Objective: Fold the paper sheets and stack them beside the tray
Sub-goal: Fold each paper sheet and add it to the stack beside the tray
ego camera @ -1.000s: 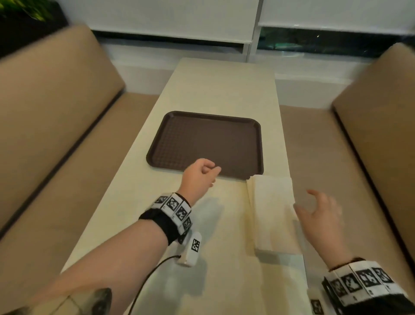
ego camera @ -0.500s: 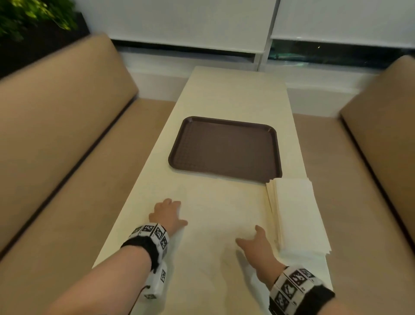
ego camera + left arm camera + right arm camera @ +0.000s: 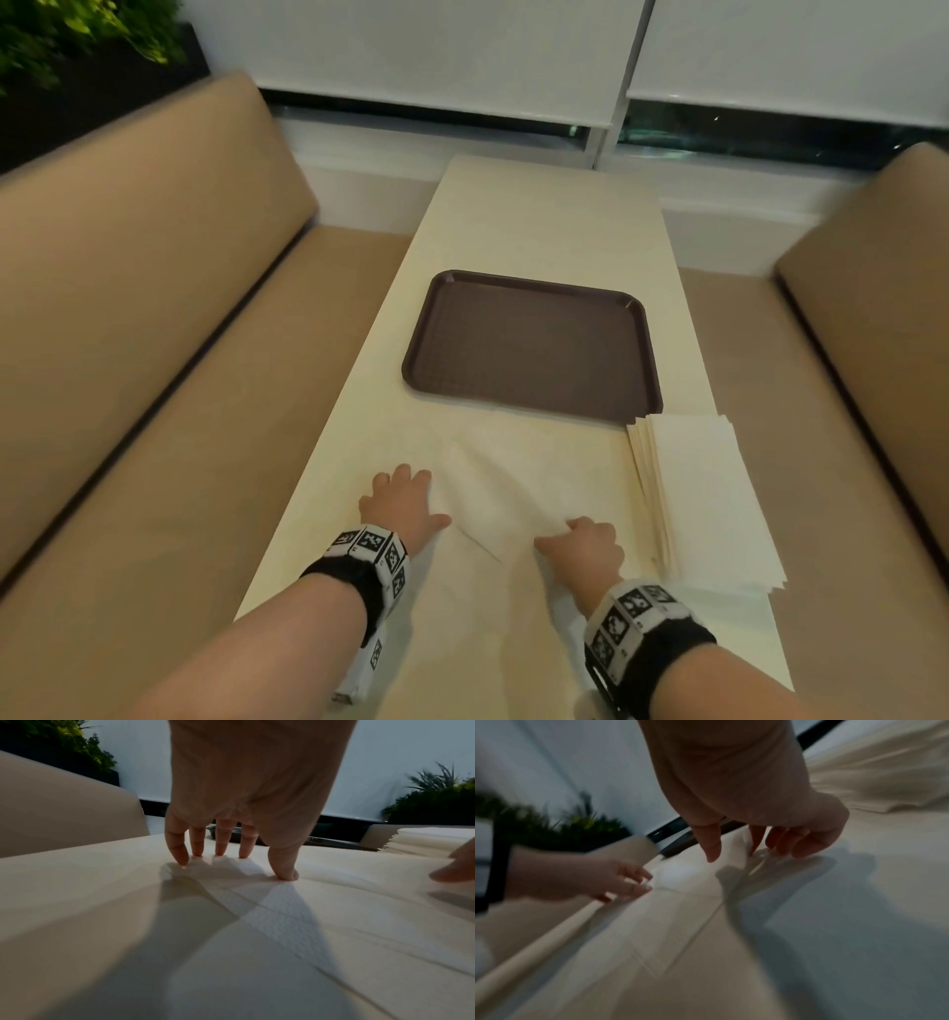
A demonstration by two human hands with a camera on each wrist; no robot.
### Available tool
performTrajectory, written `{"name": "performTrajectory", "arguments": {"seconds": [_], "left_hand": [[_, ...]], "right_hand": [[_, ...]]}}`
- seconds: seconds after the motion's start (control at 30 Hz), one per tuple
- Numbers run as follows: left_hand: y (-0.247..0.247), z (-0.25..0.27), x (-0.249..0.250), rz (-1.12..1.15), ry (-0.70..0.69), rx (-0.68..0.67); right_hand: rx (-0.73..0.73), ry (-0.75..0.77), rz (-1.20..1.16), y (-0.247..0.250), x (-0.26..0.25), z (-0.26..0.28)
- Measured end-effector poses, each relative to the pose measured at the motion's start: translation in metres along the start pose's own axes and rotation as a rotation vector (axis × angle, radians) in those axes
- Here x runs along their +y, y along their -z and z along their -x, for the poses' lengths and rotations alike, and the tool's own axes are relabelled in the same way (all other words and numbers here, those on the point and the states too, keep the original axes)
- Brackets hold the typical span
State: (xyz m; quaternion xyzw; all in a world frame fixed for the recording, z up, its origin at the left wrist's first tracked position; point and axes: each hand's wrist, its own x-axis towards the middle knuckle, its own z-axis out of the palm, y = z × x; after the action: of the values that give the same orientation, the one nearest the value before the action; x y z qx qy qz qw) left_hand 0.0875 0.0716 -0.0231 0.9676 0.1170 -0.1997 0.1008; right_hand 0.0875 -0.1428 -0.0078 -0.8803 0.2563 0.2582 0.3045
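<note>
A loose pale paper sheet (image 3: 513, 478) lies on the cream table (image 3: 539, 216) just in front of the brown tray (image 3: 534, 344). My left hand (image 3: 403, 488) presses on the sheet's left edge with straight fingers (image 3: 180, 852), tips on the paper (image 3: 282, 923). My right hand (image 3: 580, 534) is curled and pinches a raised ridge of the sheet (image 3: 680, 923) between thumb and fingers (image 3: 713, 850). A stack of folded sheets (image 3: 703, 493) lies beside the tray's near right corner, to the right of my right hand.
Tan bench seats (image 3: 154, 360) run along both long sides of the narrow table. The folded stack reaches the table's right edge. Plants (image 3: 77, 36) stand behind the left bench, and a window wall closes the far end.
Both hands have drawn back from the tray and the stack to the near part of the table. The left hand now presses the sheet; the right has curled and pinched it up.
</note>
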Motion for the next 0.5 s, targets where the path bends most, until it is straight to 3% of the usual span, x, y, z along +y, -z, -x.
{"name": "performTrajectory", "arguments": {"seconds": [0.07, 0.17, 0.27, 0.5], "left_hand": [[0.001, -0.002, 0.001, -0.005, -0.004, 0.001], [0.001, -0.003, 0.000, -0.010, -0.012, 0.006], [0.001, -0.003, 0.000, -0.012, -0.014, 0.008], [0.000, -0.003, 0.000, -0.013, -0.022, 0.008]], "right_hand": [[0.011, 0.062, 0.022, -0.004, 0.000, 0.001], [0.027, 0.056, -0.449, -0.001, 0.001, 0.000], [0.016, 0.005, -0.753, 0.007, 0.002, 0.000], [0.160, 0.129, -0.740, 0.020, -0.003, -0.006]]}}
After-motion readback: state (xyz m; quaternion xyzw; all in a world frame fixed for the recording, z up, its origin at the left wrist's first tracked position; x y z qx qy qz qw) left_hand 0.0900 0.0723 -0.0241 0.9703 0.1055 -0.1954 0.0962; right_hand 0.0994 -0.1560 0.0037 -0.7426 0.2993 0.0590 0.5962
